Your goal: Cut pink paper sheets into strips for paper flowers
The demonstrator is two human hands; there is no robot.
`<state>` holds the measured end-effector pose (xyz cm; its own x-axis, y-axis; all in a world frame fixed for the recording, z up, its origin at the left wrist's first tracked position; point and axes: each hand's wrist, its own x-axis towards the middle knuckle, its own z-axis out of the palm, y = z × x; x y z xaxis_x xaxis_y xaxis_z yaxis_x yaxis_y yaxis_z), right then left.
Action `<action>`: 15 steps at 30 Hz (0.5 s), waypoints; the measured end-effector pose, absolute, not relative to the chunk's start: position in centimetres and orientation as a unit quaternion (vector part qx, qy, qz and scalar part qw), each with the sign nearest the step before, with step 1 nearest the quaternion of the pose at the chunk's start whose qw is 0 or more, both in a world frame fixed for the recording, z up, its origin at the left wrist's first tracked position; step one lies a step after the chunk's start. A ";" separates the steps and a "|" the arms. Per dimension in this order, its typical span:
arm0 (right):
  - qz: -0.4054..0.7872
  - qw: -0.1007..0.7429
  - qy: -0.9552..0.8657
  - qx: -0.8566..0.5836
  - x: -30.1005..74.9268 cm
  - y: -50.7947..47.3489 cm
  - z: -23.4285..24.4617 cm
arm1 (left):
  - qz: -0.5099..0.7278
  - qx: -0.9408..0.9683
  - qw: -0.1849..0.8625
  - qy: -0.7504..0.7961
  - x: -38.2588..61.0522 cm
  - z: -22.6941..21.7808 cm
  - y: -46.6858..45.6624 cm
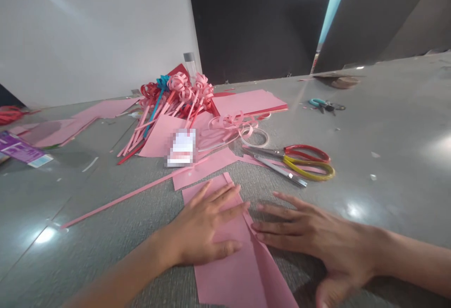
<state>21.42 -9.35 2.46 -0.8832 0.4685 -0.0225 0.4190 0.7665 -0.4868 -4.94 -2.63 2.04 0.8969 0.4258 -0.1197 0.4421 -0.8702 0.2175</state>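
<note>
A long pink paper sheet [232, 275] lies on the grey floor in front of me, folded along its right side. My left hand [204, 230] lies flat on the sheet, fingers spread and pointing right. My right hand [310, 237] rests open beside it, fingertips touching the sheet's folded right edge. Neither hand holds anything. Scissors with one red and one yellow handle [299, 160] lie just beyond my right hand, blades pointing left.
A heap of pink and red paper flowers on sticks [169, 96] sits behind, with pink sheets [246, 101], curled strips [232, 122] and a long pink strip [123, 197]. Smaller teal-handled scissors [322, 105] lie far right. A purple packet [21, 150] is at left.
</note>
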 end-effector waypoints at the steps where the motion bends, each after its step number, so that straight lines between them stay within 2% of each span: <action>1: 0.248 0.051 -0.937 -0.242 21.6 -9.7 2.4 | -0.033 0.967 0.118 0.223 -4.9 2.0 -2.6; 15: 0.233 0.056 -0.945 -0.221 21.6 -10.1 2.5 | -0.024 0.969 0.121 0.215 -4.9 1.9 -2.5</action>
<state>21.56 -10.13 2.55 -0.8956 0.4448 0.0035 0.3922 0.7933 -0.4658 -4.87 -2.55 1.92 0.9064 0.4110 -0.0977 0.4224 -0.8783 0.2239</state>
